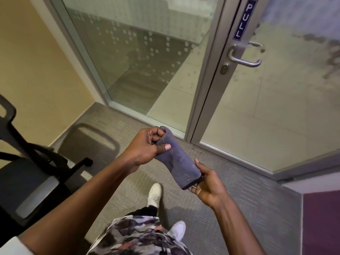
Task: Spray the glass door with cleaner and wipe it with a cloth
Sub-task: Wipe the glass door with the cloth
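Grey carpet runs up to the glass door (pixel 276 100), which may be wet with spray. In front of the door, the left hand (pixel 149 144) pinches the top of the folded cloth (pixel 178 161). The right hand (pixel 207 184) grips its bottom. The cloth looks soft, light and floppy, so it is best bunched in one palm.

Even indoor light, soft shadows (wide-angle bending at edges), slight overall blur.

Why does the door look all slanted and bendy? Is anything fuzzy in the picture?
Head view: the wide-angle lens tilts and curves the silver-framed glass door. Head view: the folded grey-blue cloth in the middle looks sharp. Head view: the black office chair at the left edge looks softer and stretched. Head view: the cloudy patches on the door's glass are wet marks, not blur.
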